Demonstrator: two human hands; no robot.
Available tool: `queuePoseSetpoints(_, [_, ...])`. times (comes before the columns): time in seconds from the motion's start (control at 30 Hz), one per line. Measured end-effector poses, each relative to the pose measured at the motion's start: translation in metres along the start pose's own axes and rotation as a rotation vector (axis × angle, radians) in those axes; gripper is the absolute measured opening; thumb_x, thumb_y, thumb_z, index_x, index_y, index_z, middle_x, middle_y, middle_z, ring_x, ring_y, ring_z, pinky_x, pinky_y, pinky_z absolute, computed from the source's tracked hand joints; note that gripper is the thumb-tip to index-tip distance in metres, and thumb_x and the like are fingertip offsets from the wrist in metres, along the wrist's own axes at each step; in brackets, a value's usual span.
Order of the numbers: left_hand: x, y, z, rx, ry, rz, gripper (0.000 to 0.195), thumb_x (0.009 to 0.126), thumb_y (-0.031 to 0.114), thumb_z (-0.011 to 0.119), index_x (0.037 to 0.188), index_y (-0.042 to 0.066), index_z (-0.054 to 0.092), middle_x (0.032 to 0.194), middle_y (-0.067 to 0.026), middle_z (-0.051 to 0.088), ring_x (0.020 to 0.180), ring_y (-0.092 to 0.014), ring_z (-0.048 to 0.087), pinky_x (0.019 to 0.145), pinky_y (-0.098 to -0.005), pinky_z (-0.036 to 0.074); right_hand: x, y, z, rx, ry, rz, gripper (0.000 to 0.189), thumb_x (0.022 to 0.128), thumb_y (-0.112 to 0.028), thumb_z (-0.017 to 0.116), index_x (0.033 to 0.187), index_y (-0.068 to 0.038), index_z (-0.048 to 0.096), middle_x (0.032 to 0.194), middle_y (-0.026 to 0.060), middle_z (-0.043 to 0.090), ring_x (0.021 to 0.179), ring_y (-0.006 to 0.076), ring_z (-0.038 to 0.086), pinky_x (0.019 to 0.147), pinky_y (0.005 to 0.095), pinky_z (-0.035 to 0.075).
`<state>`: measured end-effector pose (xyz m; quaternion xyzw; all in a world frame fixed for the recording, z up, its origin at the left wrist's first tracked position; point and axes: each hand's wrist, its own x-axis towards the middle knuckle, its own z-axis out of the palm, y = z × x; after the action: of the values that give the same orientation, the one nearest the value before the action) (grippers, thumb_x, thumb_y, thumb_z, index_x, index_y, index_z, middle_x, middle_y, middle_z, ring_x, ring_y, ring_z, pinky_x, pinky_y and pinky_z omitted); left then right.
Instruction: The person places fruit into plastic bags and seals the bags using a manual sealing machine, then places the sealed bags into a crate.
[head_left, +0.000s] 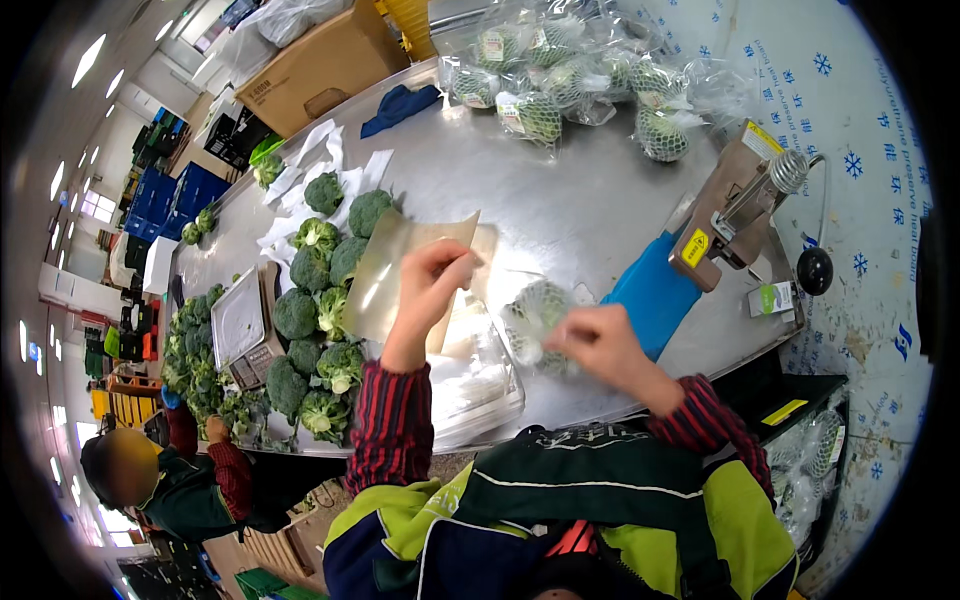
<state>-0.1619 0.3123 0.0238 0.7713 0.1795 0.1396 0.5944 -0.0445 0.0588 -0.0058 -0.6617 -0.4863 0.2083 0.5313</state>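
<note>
My left hand (431, 296), its fingers curled, holds up a sheet of yellowish clear film (397, 247) over a stack of plastic bags (472, 390). My right hand (600, 341) is blurred and pinches at the edge of a netted green vegetable (541, 311) that lies on the steel table (510, 180); whether it grips the net or a bag cannot be told. Left of the film stand several broccoli heads (296, 313). Right of my right hand, a blue sheet (656, 300) hangs from a brown sealing device (724, 217) with a metal spring and a black knob.
Bagged netted vegetables (532, 116) pile up at the table's far side, near a blue cloth (397, 107) and a cardboard box (322, 67). A weighing scale (240, 322) stands left. A co-worker (187, 480) handles more broccoli there. A black crate (814, 465) with bagged produce sits lower right.
</note>
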Motion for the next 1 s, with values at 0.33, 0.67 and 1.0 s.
queuePoseSetpoints(0.33, [-0.042,0.043,0.119,-0.225,-0.699,0.032,0.079,0.066,0.038,0.089,0.126,-0.001,0.056,0.116,-0.0138,0.061,0.11,-0.025,0.058,0.094,-0.0343,0.046,-0.013,-0.07,-0.044,-0.055,0.105,-0.011,0.009,0.083,-0.007,0.068,0.09,-0.002,0.069,0.07,0.0109,0.061,0.057,0.0162,0.054,0.052,0.0288,0.041])
queuePoseSetpoints(0.67, [-0.003,0.076,0.249,0.009,-0.567,1.024,0.032,0.076,0.007,0.071,0.107,0.005,0.067,0.098,-0.0071,0.062,0.079,-0.026,0.061,0.066,-0.0333,0.049,-0.142,0.027,-0.071,-0.285,0.268,0.066,0.073,0.065,-0.027,0.089,0.127,-0.005,0.058,0.129,0.0158,0.059,0.124,0.0322,0.054,0.1,0.0402,0.045])
queuePoseSetpoints(1.0, [0.1,0.058,0.255,0.203,0.042,0.854,0.012,0.071,0.006,0.077,0.079,0.003,0.068,0.087,-0.0109,0.063,0.079,-0.025,0.061,0.069,-0.0357,0.049,-0.073,0.043,-0.108,-0.924,0.801,0.293,0.027,0.076,-0.018,0.075,0.095,-0.001,0.068,0.099,0.0151,0.069,0.09,0.0322,0.068,0.076,0.038,0.054])
